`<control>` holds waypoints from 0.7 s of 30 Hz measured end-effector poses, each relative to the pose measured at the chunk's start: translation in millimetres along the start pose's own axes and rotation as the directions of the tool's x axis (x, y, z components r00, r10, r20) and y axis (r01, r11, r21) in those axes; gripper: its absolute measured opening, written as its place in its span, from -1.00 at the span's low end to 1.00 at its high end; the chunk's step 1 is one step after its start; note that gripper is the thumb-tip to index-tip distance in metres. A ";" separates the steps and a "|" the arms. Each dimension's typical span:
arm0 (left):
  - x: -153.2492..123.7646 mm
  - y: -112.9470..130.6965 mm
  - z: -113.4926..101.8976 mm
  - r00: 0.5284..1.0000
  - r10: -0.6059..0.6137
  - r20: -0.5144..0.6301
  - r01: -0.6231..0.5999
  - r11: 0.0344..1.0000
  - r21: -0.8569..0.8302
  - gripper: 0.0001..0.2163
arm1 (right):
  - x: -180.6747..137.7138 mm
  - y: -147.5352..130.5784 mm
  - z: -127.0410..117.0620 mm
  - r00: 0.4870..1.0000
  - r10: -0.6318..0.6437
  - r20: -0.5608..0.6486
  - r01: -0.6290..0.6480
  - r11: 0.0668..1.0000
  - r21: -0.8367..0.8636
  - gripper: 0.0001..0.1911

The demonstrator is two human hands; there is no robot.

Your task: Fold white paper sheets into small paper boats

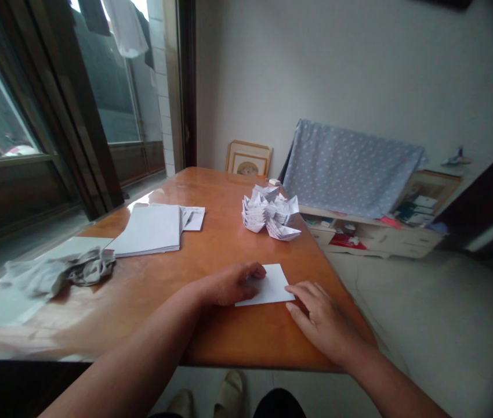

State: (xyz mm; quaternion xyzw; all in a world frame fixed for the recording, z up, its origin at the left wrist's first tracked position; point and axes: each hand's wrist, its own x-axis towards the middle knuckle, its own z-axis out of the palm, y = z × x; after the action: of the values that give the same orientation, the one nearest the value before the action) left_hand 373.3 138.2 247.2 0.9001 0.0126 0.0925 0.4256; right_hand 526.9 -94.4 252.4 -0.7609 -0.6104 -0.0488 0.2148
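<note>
A small sheet of white paper (275,281), seemingly folded, lies flat on the wooden table near its front right. My left hand (235,283) rests over the paper's left part, fingers curved and a gap between them and the thumb. Along the paper's right edge, my right hand (316,310) touches it with its fingertips, the fingers stretched out and the thumb apart. Neither hand grips the sheet. Farther back stands a cluster of folded paper boats (268,212), white with faint print, several of them nested together.
A stack of white paper (151,229) lies on the table (211,191) at the left, with a printed sheet (195,219) by it. Crumpled grey cloth (61,271) sits farther left. Beyond the table are a low white cabinet (385,241) and a dotted blue-grey cloth (351,168).
</note>
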 end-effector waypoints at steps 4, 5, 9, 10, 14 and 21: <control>0.1 3.7 -0.7 0.999 -0.045 0.009 0.045 0.997 0.066 -0.48 | 8.9 -2.1 4.2 0.999 0.042 0.015 -0.042 0.999 0.008 -0.78; 0.8 3.7 -0.6 0.999 -0.044 0.014 0.043 0.995 0.088 -0.44 | 10.7 -3.2 4.3 0.998 0.054 0.016 -0.054 0.999 -0.009 -0.81; 4.5 1.1 1.8 1.000 0.026 0.013 -0.028 0.985 0.169 -0.47 | 13.7 -8.9 4.9 0.998 0.070 0.008 -0.068 0.991 -0.114 -0.84; 5.2 0.3 2.5 0.999 0.039 0.015 -0.041 0.981 0.189 -0.50 | 13.5 -10.9 5.2 0.997 0.075 0.008 -0.074 0.987 -0.142 -0.84; 6.6 -2.3 3.4 0.996 0.088 -0.011 -0.082 0.961 0.265 -0.60 | 8.8 -21.4 6.1 0.995 0.099 0.007 -0.095 0.975 -0.200 -0.83; 11.5 -0.3 2.6 0.985 0.154 -0.073 -0.107 0.895 0.434 -0.75 | -7.7 -44.7 2.8 0.996 0.089 -0.031 -0.092 0.993 -0.080 -0.89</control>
State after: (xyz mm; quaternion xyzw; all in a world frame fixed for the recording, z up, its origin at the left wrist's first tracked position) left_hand 385.1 137.5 247.2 0.9642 -0.0055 0.1633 0.2091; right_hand 482.0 -93.0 259.2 -0.7951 -0.5698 -0.0740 0.1940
